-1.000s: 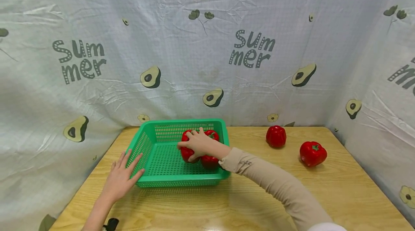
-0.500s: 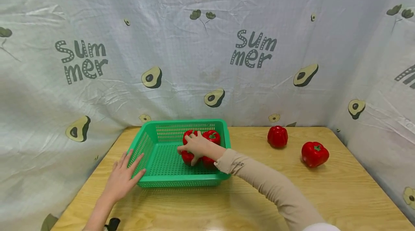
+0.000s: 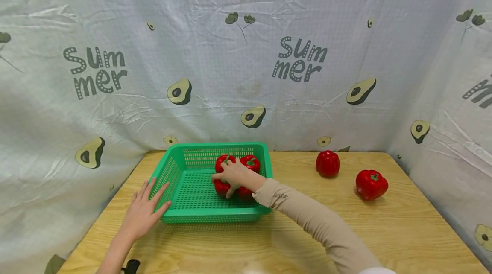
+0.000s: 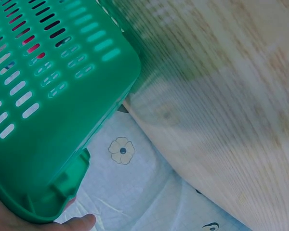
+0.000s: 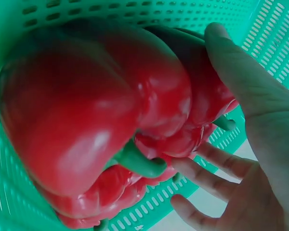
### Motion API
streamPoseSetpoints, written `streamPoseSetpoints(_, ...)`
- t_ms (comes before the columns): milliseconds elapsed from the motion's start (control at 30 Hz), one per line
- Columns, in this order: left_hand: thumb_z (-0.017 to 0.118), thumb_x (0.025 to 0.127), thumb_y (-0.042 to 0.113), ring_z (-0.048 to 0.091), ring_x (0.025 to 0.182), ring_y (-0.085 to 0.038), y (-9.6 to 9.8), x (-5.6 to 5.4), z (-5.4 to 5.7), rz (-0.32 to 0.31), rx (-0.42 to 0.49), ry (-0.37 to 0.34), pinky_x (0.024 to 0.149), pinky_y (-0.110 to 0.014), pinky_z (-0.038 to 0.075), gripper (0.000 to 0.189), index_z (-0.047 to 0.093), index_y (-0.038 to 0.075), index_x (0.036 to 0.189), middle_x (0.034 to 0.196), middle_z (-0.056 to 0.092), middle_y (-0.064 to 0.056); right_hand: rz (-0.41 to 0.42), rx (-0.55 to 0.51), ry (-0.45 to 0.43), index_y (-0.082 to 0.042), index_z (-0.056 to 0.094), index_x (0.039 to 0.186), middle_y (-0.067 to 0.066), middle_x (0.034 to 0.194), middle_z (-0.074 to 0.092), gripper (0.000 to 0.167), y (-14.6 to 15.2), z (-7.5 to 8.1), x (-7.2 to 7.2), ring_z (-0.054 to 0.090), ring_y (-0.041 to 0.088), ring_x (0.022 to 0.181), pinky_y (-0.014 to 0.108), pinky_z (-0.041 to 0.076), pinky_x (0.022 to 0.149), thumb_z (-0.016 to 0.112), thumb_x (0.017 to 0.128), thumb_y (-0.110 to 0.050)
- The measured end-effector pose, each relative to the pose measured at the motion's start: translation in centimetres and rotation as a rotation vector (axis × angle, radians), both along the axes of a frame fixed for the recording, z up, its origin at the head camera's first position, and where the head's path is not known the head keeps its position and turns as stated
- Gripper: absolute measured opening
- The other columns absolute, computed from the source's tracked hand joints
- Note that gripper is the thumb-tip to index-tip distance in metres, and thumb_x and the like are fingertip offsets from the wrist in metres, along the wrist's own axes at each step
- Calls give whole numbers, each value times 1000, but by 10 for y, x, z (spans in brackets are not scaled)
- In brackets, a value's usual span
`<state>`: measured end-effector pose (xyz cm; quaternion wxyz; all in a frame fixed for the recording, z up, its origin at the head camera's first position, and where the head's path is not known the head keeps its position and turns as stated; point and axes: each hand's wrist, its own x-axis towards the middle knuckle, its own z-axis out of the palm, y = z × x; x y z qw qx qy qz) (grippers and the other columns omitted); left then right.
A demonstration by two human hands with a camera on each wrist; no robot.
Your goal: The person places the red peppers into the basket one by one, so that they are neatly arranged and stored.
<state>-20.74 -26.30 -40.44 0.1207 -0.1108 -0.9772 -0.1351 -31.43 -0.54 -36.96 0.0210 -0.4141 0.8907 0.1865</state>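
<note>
Red bell pepper (image 3: 221,190), probably light, stiff and slick, sits toward four o'clock in the plastic basket (image 3: 209,212) beneath the spread right hand (image 3: 237,174); grasp its sides, left hand (image 3: 140,214) splayed at eight o'clock.

- extends left forearm (image 3: 118,249) diagonally from the bottom edge of the head view, upward and rightward.
- presents left hand (image 3: 141,214) back side up, fingers straight and fanned apart, left thumb (image 3: 163,209) angled to the right.
- shows only part of the same hand at the lower left corner of the left wrist view.
- reaches with sleeved right forearm (image 3: 307,214) from the lower right, upward and leftward.
- orients right hand (image 3: 236,175) back side up, digits splayed and lightly bent.
- separates right thumb (image 5: 241,72) widely from right fingers (image 5: 204,178).
</note>
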Motion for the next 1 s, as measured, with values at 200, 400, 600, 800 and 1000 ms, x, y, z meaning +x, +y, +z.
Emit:
streamPoseSetpoints(200, 50, 88, 38, 19, 130, -48, 0, -1, 0, 4, -14, 14, 95, -69, 19, 55, 41, 9, 134, 142, 23, -28, 16, 17, 40, -41, 39, 130, 2, 125, 45, 64, 1, 6, 1, 42, 21, 114, 44, 37, 96, 62, 73, -55)
streamPoseSetpoints(400, 50, 88, 39, 19, 130, -48, -1, -1, 0, 7, -16, 6, 94, -69, 18, 55, 41, 10, 134, 141, 24, -28, 4, 0, 18, -40, 39, 131, 3, 129, 43, 60, 3, 12, 1, 40, 23, 119, 49, 33, 100, 60, 76, -54)
streamPoseSetpoints(600, 51, 88, 38, 20, 129, -48, 0, -1, -2, 4, -13, 12, 94, -69, 19, 55, 42, 9, 133, 141, 24, -28, 5, -32, 0, -39, 41, 130, 2, 127, 45, 58, 9, 21, 2, 40, 22, 117, 48, 33, 99, 60, 77, -53)
streamPoseSetpoints(800, 51, 87, 38, 21, 128, -49, 0, 0, -2, -1, -9, 20, 94, -69, 20, 55, 43, 9, 133, 141, 25, -28, 34, -67, -6, -38, 42, 129, 0, 122, 47, 54, 15, 32, 7, 41, 20, 115, 48, 33, 99, 59, 79, -50)
streamPoseSetpoints(1000, 51, 88, 39, 21, 129, -48, 1, 0, 0, -4, -4, 27, 93, -70, 20, 55, 43, 9, 133, 141, 25, -28, 91, -95, 41, -34, 45, 127, 0, 120, 48, 53, 29, 43, 13, 44, 17, 103, 35, 37, 79, 60, 79, -50)
